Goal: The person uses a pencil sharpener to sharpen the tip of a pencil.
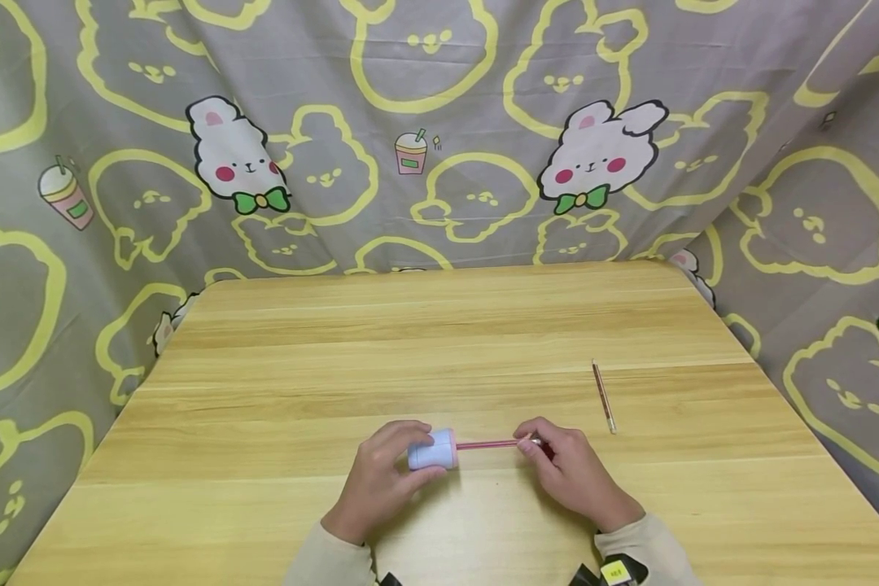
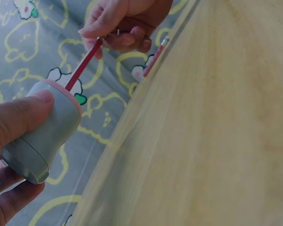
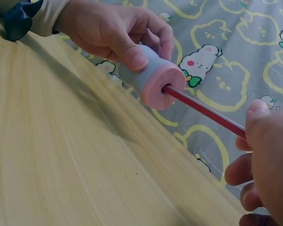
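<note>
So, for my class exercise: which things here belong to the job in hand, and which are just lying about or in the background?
Part of the job:
- sharpener, held in the left hand
- red pencil, in the sharpener's hole and held by the right hand

Apparently not in use:
- second pencil, untouched on the table
- patterned curtain

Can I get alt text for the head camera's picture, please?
A left hand holds a pink-rimmed blue sharpener while the right hand grips a red pencil inserted in it. A second pencil lies on the wooden table, before a patterned curtain.
</note>
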`<state>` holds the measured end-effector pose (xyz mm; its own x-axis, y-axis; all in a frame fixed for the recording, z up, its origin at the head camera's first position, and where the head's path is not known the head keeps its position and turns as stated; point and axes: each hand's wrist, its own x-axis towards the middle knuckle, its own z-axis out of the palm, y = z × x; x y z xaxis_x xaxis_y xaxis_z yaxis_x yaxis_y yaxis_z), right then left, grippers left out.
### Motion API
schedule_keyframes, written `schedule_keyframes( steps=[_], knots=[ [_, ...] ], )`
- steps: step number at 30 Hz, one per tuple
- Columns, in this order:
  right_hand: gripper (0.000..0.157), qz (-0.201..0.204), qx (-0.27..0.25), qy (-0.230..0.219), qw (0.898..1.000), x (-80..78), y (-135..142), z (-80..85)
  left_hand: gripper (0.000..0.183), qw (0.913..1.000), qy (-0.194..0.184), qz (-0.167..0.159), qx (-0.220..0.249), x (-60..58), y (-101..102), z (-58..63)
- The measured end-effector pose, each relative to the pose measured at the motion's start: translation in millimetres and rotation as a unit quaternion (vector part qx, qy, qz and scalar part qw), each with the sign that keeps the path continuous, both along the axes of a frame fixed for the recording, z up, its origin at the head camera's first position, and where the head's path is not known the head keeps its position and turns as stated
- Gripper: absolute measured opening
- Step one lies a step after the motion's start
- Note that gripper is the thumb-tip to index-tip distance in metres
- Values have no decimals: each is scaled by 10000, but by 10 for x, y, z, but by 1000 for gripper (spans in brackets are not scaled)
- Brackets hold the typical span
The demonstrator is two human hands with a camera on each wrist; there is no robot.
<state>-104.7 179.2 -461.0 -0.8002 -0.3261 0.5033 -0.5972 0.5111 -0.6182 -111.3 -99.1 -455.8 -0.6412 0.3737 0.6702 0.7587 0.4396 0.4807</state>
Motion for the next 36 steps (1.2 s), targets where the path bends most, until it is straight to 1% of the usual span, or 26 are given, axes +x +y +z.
schedule_keyframes(
  steps=[4, 8, 12, 15, 18, 22, 27, 31, 36],
  knots=[
    [17, 137, -103, -29, 9998, 2, 7, -6, 37, 10000, 26, -2, 2, 0, 1, -1],
    [11, 256, -181, 8, 9995, -2, 12, -7, 37, 10000, 11, 2, 8, 1, 3, 2],
    [10, 213, -126, 43, 9997, -4, 9, -3, 37, 10000, -25, -11, 18, 2, 4, 9],
    [13, 162, -74, 120, 9998, -8, 5, 1, 37, 10000, -19, -10, 4, 2, 5, 11],
    [13, 163, -54, 214, 9996, -11, 5, 5, 37, 10000, -1, 11, -15, 2, 5, 6],
    [9, 154, -62, 151, 9997, -10, 9, -1, 37, 10000, 6, 4, -3, 1, 5, 1],
    [17, 269, -185, -28, 9995, -2, 14, -9, 37, 10000, -4, -31, 15, -2, 5, -2],
    [16, 273, -215, 1, 9994, -2, 10, -5, 37, 10000, 22, -37, 26, -2, 7, -4],
    [14, 145, -81, 39, 9999, -6, -2, 0, 37, 10000, 7, -38, 24, -3, 7, -4]
  ],
)
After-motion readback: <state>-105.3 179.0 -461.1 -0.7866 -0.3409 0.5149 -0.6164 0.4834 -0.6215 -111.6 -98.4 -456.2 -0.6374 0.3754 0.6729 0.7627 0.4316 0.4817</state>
